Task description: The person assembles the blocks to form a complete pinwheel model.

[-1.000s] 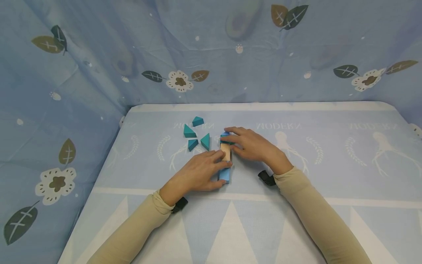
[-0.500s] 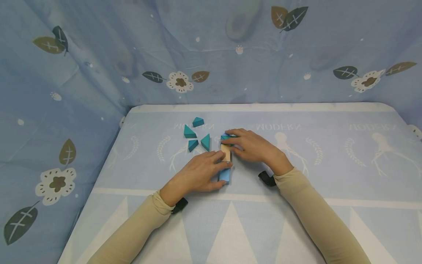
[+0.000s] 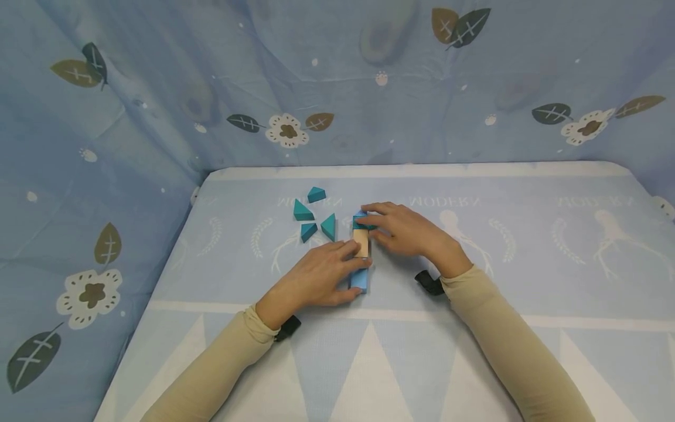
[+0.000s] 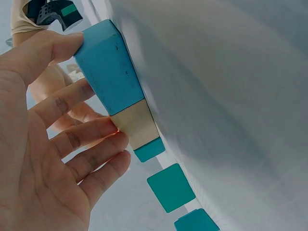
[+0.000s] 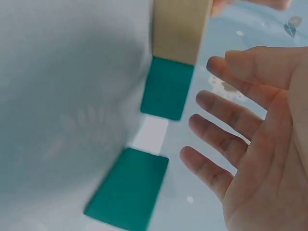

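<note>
The left hand (image 3: pixel 319 275), loosely spread, touches the blue block (image 3: pixel 358 281) and wood block (image 3: pixel 361 242), probably steadying their row on the table (image 3: pixel 554 281), while the right hand (image 3: pixel 405 230), relaxed and gripping nothing, lies by the teal block (image 5: pixel 167 89), seemingly guarding that end.

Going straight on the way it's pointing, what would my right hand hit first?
Probably the teal block touching the wooden block; your right hand overlaps it in the head view, so any gap is unclear.
</note>
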Demonstrator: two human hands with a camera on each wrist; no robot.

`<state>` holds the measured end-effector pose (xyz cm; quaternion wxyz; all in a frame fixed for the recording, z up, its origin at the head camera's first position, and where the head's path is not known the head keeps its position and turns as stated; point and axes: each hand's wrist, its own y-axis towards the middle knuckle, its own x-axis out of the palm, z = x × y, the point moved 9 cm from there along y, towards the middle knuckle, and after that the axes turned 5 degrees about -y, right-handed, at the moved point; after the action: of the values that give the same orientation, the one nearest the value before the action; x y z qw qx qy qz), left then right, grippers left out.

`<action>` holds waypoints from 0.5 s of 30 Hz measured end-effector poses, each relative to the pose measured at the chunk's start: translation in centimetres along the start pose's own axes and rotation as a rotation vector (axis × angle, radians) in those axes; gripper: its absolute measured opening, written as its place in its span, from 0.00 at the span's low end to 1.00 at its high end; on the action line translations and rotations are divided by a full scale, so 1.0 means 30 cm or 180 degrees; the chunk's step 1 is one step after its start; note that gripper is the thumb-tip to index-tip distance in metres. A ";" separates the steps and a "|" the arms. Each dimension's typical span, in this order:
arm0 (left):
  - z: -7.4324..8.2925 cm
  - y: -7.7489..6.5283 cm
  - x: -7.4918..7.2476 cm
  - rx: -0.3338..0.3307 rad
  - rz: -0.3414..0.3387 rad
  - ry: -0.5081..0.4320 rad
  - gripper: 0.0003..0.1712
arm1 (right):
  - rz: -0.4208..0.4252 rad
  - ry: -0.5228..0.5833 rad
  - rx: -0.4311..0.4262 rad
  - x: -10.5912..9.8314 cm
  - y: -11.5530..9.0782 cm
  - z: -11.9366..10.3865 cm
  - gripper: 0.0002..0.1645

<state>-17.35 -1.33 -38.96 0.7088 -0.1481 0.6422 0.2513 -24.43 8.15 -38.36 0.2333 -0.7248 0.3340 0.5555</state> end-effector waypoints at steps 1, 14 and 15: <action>0.000 0.000 -0.001 -0.0002 0.0006 -0.0007 0.28 | 0.0010 0.0012 0.0033 -0.009 -0.002 0.007 0.25; -0.003 0.001 0.000 -0.0048 0.0000 -0.0028 0.28 | 0.0118 0.0001 0.0404 -0.101 -0.085 0.139 0.25; -0.003 0.000 0.001 -0.0053 -0.0015 -0.0032 0.28 | 0.0072 -0.0026 0.0444 -0.096 -0.097 0.145 0.25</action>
<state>-17.42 -1.37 -38.99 0.7113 -0.1543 0.6362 0.2558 -25.55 13.83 -36.87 0.2783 -0.7008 0.3791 0.5364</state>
